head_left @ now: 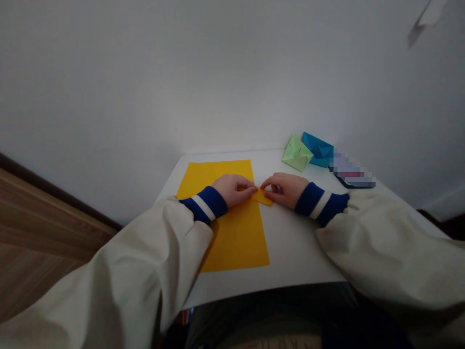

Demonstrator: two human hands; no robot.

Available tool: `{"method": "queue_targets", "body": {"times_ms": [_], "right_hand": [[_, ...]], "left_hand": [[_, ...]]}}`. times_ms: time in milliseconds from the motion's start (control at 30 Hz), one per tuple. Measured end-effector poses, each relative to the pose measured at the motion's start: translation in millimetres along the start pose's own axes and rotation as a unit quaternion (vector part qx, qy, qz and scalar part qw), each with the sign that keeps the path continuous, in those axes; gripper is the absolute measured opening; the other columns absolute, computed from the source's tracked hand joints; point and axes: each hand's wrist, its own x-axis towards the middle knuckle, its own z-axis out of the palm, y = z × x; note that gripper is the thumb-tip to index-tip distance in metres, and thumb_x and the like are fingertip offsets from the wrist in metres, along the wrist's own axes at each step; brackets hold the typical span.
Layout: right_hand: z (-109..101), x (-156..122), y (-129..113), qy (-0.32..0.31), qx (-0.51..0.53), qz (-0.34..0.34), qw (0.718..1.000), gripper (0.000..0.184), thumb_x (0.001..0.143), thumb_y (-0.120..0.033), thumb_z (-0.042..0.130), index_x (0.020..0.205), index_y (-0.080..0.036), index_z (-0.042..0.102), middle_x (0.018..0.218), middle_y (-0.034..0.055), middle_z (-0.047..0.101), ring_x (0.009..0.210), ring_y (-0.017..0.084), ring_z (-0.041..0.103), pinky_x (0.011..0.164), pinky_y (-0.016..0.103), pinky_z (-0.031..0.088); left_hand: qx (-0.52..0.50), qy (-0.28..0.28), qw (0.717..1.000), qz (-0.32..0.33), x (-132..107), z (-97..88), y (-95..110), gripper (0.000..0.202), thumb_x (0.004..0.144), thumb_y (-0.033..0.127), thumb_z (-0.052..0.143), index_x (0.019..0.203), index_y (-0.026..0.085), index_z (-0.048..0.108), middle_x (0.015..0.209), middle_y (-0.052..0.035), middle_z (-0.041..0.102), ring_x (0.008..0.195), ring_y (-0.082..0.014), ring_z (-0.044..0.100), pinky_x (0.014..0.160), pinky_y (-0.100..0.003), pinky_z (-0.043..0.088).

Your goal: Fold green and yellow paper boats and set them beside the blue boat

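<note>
A small folded piece of yellow paper (pixel 263 198) is pinched between my two hands, above the right edge of a larger yellow sheet. My left hand (pixel 235 190) grips its left side with thumb and fingers, partly hiding it. At its right side my right hand (pixel 286 189) holds it with thumb and fingertips. The large yellow sheet (pixel 240 242) lies flat under my left hand and wrist, on the white tabletop (pixel 301 257).
Toward the back right stand a light green folded paper shape (pixel 298 153) and a blue one (pixel 318 150). Beside them lies a dark-edged flat object with a blurred top (pixel 350 170). A white wall (pixel 225 77) rises behind the table; wooden furniture (pixel 43 228) is at the left.
</note>
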Motion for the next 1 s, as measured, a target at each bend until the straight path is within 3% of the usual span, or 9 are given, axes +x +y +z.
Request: {"method": "queue_targets", "body": {"times_ms": [100, 200, 433, 667, 867, 1000], "right_hand": [[-1, 0, 1, -0.005, -0.029, -0.022, 0.999, 0.029, 0.084, -0.036, 0.047, 0.103, -0.026, 0.066, 0.091, 0.0046, 0.060, 0.076, 0.014, 0.055, 0.063, 0.026, 0.037], [-5, -1, 0, -0.009, -0.065, -0.025, 0.998, 0.028, 0.084, -0.034, 0.046, 0.101, -0.027, 0.068, 0.091, 0.0041, 0.062, 0.078, 0.015, 0.057, 0.061, 0.026, 0.036], [-17, -5, -6, -0.027, -0.136, -0.039, 0.990, 0.028, 0.083, -0.033, 0.045, 0.088, -0.026, 0.072, 0.086, 0.0024, 0.066, 0.070, 0.015, 0.058, 0.053, 0.026, 0.031], [-26, -7, -14, -0.085, -0.174, -0.021, 0.981, 0.026, 0.080, -0.030, 0.047, 0.073, -0.021, 0.070, 0.081, 0.0071, 0.066, 0.063, 0.016, 0.055, 0.050, 0.028, 0.027], [-22, -7, -17, -0.023, -0.164, 0.023, 0.986, 0.030, 0.084, -0.040, 0.042, 0.074, -0.020, 0.062, 0.078, 0.0058, 0.063, 0.064, 0.016, 0.055, 0.049, 0.028, 0.025], [-14, -3, -10, 0.025, -0.109, 0.011, 0.994, 0.031, 0.081, -0.046, 0.047, 0.088, -0.019, 0.061, 0.092, 0.0074, 0.062, 0.079, 0.019, 0.057, 0.062, 0.030, 0.038]], "left_hand": [[0.075, -0.013, 0.994, 0.079, 1, -1.1, 2, 0.024, 0.081, 0.022, 0.050, 0.097, 0.018, 0.067, 0.100, -0.0050, 0.068, 0.091, -0.0169, 0.062, 0.083, -0.032, 0.048], [0.117, -0.031, 0.984, 0.131, 2, -2.0, 3, 0.029, 0.081, 0.019, 0.049, 0.106, 0.018, 0.064, 0.107, -0.0070, 0.065, 0.096, -0.0183, 0.058, 0.087, -0.034, 0.046], [0.155, -0.029, 0.980, 0.124, 0, -0.6, -2, 0.031, 0.082, 0.022, 0.050, 0.109, 0.014, 0.063, 0.105, -0.0106, 0.063, 0.094, -0.0206, 0.056, 0.086, -0.036, 0.045], [0.165, -0.031, 0.979, 0.119, -2, 1.0, -6, 0.034, 0.082, 0.023, 0.049, 0.111, 0.012, 0.062, 0.105, -0.0117, 0.061, 0.094, -0.0221, 0.054, 0.087, -0.037, 0.044], [0.192, -0.008, 0.979, 0.072, -3, 4.4, -4, 0.036, 0.084, 0.028, 0.048, 0.116, 0.016, 0.057, 0.112, -0.0123, 0.055, 0.102, -0.0238, 0.050, 0.092, -0.041, 0.041], [0.183, -0.006, 0.981, 0.062, -2, 4.1, -1, 0.033, 0.084, 0.030, 0.048, 0.112, 0.015, 0.057, 0.111, -0.0122, 0.054, 0.104, -0.0232, 0.050, 0.094, -0.041, 0.040]]}}
